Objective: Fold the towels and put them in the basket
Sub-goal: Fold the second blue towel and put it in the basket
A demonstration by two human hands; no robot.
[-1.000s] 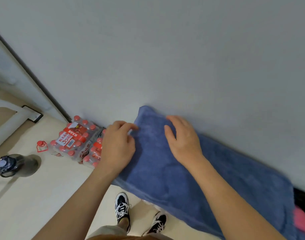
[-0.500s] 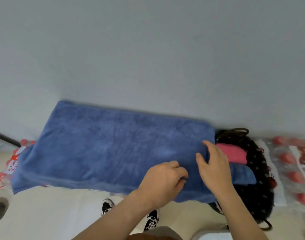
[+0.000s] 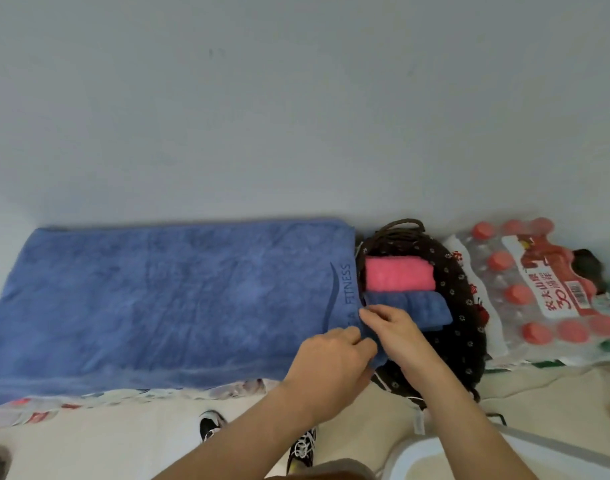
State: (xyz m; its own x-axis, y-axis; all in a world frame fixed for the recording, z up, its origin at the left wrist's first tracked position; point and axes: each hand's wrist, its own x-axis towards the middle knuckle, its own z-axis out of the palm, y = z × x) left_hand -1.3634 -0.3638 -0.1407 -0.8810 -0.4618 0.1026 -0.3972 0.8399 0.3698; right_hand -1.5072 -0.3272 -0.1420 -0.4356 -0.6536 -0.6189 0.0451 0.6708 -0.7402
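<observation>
A large blue towel (image 3: 165, 299) with "FITNESS" lettering lies spread flat against the wall. My left hand (image 3: 334, 362) grips its near right corner, fingers curled over the edge. My right hand (image 3: 390, 327) pinches the same right edge just beyond. To the right stands a dark dotted basket (image 3: 466, 306) with a rope handle. Inside it lie a folded pink towel (image 3: 398, 273) and a folded blue towel (image 3: 414, 306).
A shrink-wrapped pack of red-capped bottles (image 3: 545, 292) lies right of the basket. More bottle packs (image 3: 33, 410) show under the towel's near edge. My shoes (image 3: 210, 424) stand on the pale floor. A white rim (image 3: 435, 448) curves at the bottom right.
My view swung right from the towel's left end to its right end. Both hands moved along the towel to the right corner by the basket and took hold of it.
</observation>
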